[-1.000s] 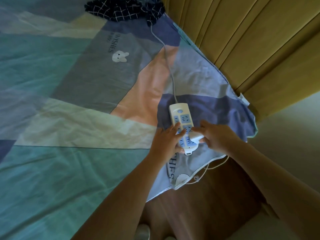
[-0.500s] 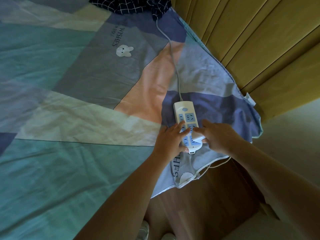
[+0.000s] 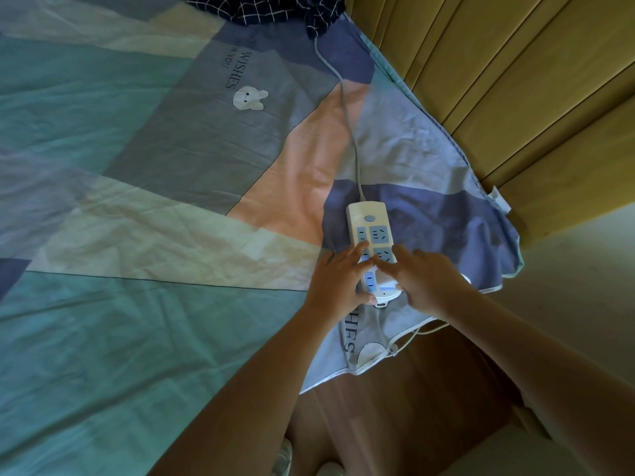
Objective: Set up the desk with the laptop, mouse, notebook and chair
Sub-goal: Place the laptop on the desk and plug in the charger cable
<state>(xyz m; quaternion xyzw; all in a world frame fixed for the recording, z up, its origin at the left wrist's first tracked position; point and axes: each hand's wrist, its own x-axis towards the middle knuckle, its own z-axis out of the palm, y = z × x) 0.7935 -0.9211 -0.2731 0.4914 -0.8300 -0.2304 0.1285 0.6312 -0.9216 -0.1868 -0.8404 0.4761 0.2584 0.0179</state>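
Likely plugging in the laptop's power: the left hand (image 3: 338, 278) presses flat, steadying the power strip (image 3: 372, 247) on the bed (image 3: 137, 235); the right hand (image 3: 424, 281) pinches a white plug (image 3: 386, 281). Next calls for a firm push.

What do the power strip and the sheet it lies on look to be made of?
Power strip: looks like hard moulded plastic, cream with a smooth satin face and blue socket panels. Sheet: woven fabric, probably cotton, matte; fine creases and a limp hanging corner show it is soft cloth.
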